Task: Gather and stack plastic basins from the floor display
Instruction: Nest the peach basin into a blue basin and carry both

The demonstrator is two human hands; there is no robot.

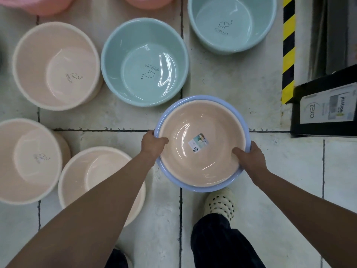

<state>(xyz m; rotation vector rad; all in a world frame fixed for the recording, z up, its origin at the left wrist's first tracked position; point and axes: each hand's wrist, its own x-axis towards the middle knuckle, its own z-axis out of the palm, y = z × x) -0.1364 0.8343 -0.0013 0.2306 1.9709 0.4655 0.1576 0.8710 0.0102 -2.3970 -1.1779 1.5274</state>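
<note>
Crowding the tiled floor (222, 84), the loose basins, with the green basin (144, 64) nearest, could be knocked if the carried stack is swung low. That stack, a peach basin (202, 117) nested off-centre in a blue basin (201, 187), is held above the floor, and the inner basin could be spilled by any tilt. Opposite rims are gripped by the left hand (152, 144) and the right hand (251, 159), thumbs hooked inside. Glossy plastic may be lost from so shallow a hold.

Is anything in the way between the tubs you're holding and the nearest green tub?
Nothing visible. The left hand and right hand grip the peach plastic basin nested in the blue plastic basin, right beside the round green plastic basin.
</note>
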